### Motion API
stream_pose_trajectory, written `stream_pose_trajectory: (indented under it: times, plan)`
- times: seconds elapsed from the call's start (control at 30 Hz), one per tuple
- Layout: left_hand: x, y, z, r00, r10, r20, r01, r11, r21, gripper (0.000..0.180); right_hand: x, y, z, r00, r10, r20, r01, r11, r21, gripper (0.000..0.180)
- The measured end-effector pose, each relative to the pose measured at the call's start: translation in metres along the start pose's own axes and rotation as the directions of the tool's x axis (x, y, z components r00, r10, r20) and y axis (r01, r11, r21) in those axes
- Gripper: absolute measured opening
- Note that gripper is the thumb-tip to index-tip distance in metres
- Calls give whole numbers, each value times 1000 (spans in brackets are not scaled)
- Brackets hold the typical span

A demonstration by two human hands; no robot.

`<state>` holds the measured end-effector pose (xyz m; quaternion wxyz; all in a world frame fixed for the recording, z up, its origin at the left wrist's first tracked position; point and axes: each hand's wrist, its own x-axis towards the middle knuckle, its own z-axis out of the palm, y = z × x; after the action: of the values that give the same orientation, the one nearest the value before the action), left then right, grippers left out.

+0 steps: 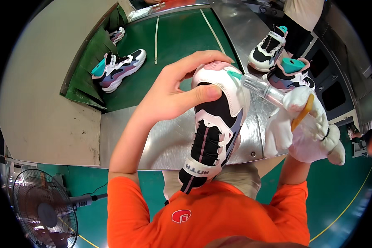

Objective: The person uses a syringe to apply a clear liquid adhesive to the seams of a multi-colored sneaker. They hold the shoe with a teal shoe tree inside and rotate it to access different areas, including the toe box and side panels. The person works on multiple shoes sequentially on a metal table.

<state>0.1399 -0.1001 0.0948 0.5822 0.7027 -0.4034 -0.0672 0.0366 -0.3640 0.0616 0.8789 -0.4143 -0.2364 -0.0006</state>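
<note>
My left hand [173, 89] grips a white, black and pink sneaker [213, 124] by its toe, thumb on the upper and fingers over the toe end. The sneaker's toe points away from me and its strap end hangs near my orange shirt. In a white glove, my right hand [304, 124] is closed around a clear tube with a green tip [262, 89]. That tip meets the side of the sneaker's toe. A brownish-yellow flat stick [303, 112] also shows against the glove. The gloved fingers are partly hidden in the folds.
A sneaker [124, 69] lies on the green belt [182, 37], with another [117, 35] half behind the flaps. Two sneakers with teal inserts, one farther [266, 49] and one nearer [291, 74], stand at right. A metal ledge [124, 140] borders the belt. A fan [45, 211] stands lower left; another person [304, 14] is at far right.
</note>
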Motion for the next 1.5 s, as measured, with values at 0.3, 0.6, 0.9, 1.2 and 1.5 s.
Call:
stream_pose_trajectory:
  times: [0.3,0.6,0.9,1.2,1.5]
  plan:
    - [-9,-22,-7,995,59,-82,-64,996,-55,53,-7,1,-22,990,35,-136,-38,999,-19,80]
    - [-42,-79,-29,926,-2,-378,-56,988,-142,65,-5,48,-35,902,178,-393,-208,978,-34,81]
    - [-74,-103,-2,845,-196,-498,65,961,-268,62,-36,67,-62,863,376,-338,-349,926,142,82]
    - [-89,-119,8,772,-348,-531,101,893,-439,53,-56,55,-78,891,450,-58,-426,875,231,84]
    - [-97,-123,5,766,-299,-569,28,900,-435,47,-69,24,-77,891,430,143,-453,860,236,86]
